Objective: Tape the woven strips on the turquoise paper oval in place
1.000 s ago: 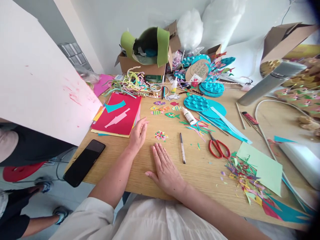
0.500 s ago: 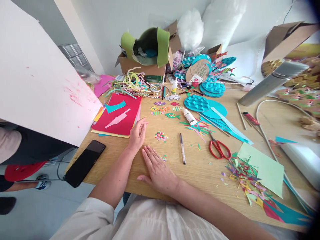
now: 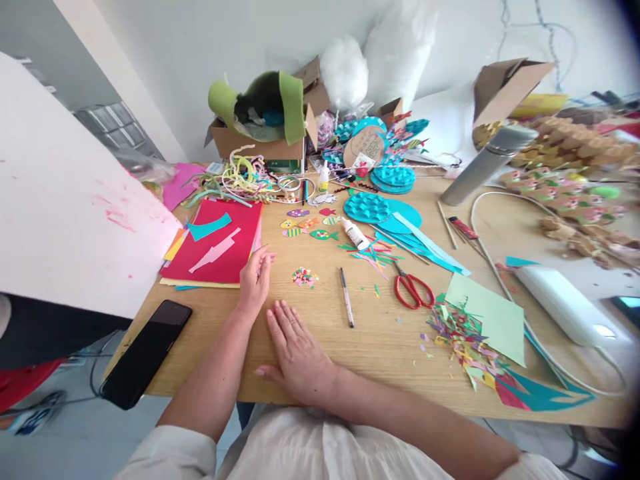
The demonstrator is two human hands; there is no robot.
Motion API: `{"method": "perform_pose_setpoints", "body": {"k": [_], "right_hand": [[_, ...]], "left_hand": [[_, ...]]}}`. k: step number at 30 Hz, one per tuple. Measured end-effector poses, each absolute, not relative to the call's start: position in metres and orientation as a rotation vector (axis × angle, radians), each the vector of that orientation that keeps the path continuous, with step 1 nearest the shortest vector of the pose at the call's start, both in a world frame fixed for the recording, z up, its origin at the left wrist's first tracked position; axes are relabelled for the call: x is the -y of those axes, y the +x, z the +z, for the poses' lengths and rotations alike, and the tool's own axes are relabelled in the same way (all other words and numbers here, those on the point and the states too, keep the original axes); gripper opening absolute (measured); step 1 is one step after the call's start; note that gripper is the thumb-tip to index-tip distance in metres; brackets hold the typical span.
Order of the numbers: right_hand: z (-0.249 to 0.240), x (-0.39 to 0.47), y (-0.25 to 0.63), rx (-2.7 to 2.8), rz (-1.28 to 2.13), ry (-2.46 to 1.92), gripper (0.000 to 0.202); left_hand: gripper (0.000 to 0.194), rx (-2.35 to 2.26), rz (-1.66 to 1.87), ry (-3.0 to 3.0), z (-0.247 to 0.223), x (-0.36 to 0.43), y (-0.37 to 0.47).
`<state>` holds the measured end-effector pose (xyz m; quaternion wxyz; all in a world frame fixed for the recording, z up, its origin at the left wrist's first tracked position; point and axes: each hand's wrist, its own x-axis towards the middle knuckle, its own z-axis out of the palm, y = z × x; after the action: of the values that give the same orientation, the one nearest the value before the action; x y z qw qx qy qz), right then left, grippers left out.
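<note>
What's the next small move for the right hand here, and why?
Probably ease the right hand forward and slightly right, to nudge the loose edge bits into the pile of paper bits. The hand looks flat on the table, fingers pointing away from the body; the pile sits just beyond its fingertips, with a few bits straggling.

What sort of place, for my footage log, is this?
Probably a craft room or small workshop: paper fish, a pile of tiny coloured bits and red-handled scissors lie on the table.
</note>
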<state>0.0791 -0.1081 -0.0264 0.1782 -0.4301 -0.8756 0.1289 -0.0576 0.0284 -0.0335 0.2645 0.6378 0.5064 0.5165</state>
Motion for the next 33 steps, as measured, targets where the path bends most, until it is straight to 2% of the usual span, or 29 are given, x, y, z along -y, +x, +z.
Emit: {"method": "perform_pose_setpoints", "body": {"k": [5,10,14,18,25,29,33], "right_hand": [[0.002,0.081,0.117,2.381,0.285,-1.238,0.07],[0.03,0.012,0.186,2.208,0.083,-1.655,0.043],[0.035,-0.05,0.213,2.097,-0.04,-2.127,0.041],[0.025,-0.082,0.215,2.036,0.005,-2.221,0.03],[0.02,-0.08,0.215,1.936,-0.015,-2.254,0.032],[0.035,-0.067,0.266,1.88,-0.027,-2.291,0.04],[0.042,-0.055,0.345,1.754,-0.005,-2.47,0.036]], "left_hand": [[0.043,-1.368,1.425,1.693,-0.033,-0.03,-0.059],[0.046,-1.355,1.428,1.666,-0.036,-0.032,-0.057],[0.046,-1.356,1.427,1.665,-0.037,-0.03,-0.056],[0.046,-1.402,1.438,1.641,-0.038,-0.03,-0.057],[0.054,-1.437,1.436,1.567,-0.04,-0.035,-0.061],[0.057,-1.436,1.439,1.534,-0.039,-0.035,-0.062],[0.055,-1.418,1.431,1.523,-0.04,-0.036,-0.062]]}}
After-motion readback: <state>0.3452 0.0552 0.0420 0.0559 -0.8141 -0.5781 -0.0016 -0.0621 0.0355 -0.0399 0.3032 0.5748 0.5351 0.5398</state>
